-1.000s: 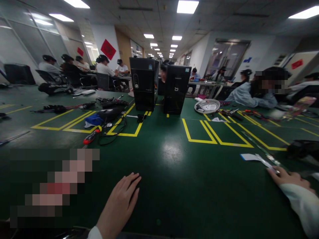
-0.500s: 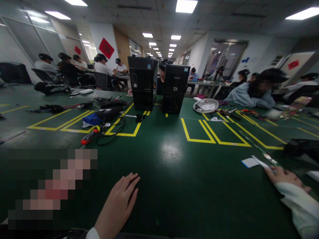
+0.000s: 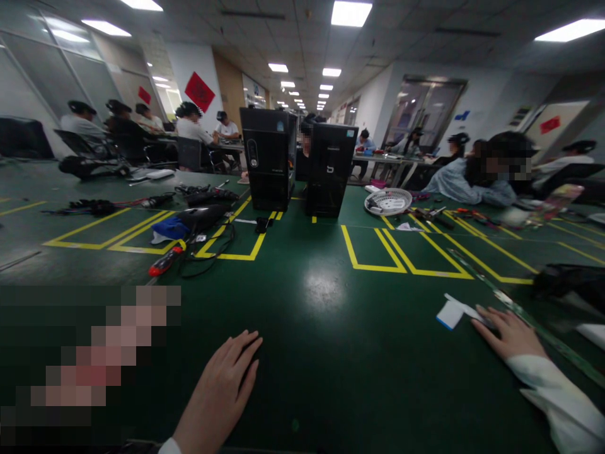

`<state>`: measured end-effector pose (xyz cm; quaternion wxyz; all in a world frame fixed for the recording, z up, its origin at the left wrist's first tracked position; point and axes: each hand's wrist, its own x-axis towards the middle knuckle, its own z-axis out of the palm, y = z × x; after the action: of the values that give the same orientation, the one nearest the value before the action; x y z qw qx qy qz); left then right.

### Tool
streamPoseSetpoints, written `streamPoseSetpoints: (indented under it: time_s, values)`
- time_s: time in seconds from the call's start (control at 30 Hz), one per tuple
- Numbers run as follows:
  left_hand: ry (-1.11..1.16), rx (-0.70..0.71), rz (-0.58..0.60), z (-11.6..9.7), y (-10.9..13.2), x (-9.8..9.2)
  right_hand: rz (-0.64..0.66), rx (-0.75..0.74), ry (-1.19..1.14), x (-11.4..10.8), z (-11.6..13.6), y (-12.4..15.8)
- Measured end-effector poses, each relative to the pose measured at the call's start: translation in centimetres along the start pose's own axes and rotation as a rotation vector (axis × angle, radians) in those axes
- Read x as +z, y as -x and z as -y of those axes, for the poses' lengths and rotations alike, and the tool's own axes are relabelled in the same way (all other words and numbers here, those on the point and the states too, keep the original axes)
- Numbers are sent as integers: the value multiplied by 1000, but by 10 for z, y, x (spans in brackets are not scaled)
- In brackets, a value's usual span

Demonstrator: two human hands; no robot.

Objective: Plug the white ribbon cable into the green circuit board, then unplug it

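Note:
My left hand (image 3: 224,378) lies flat on the green table (image 3: 340,378), fingers extended and nothing held. At the right, my right hand (image 3: 510,331) rests palm down with its fingers over the end of a white strip, touching it. A small white piece with a blue edge (image 3: 450,314) lies just left of those fingertips. Whether the fingers grip the strip is hard to see. Beyond my left hand, a red and black screwdriver (image 3: 165,260) lies beside a black cable (image 3: 208,271).
Two black computer towers (image 3: 267,161) (image 3: 329,170) stand at the table's middle. A white basket (image 3: 388,202) sits to their right. Tools and cables lie at both sides. A person in a blue sleeve (image 3: 454,180) leans on the table at the right; a pixelated patch covers the lower left.
My right hand has moved left and its fingers have spread out more. The white piece with the blue edge has shifted left and turned. My left hand has stayed nearly in place.

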<state>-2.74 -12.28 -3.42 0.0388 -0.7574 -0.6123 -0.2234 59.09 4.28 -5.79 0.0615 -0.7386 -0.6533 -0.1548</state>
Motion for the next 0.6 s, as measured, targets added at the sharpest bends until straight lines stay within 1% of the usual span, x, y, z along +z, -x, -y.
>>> streamPoseSetpoints:
  time_s: [0.07, 0.1, 0.2, 0.27, 0.3, 0.37, 0.43, 0.6]
  values:
    - [-6, 5, 10, 1, 0, 0, 45, -95, -84, -3, 20, 2]
    - [-9, 8, 16, 1, 0, 0, 47, -151, -125, -5, 32, 4]
    - [-11, 8, 33, 4, 2, 1, -15, -336, -218, -14, 75, 11]
    - [-9, 6, 34, 5, 2, 3, -52, -453, -282, -20, 108, 18]
    - [-8, 5, 34, 5, 2, 3, -64, -502, -327, -24, 126, 21]
    - [-2, 9, 30, 5, 2, 4, -40, -609, -428, -34, 164, 30]
    - [11, 16, 21, 5, 2, 5, -36, -697, -522, -48, 205, 40]
    - [42, 51, -21, 2, 1, -2, 50, -857, -600, -89, 306, 65]
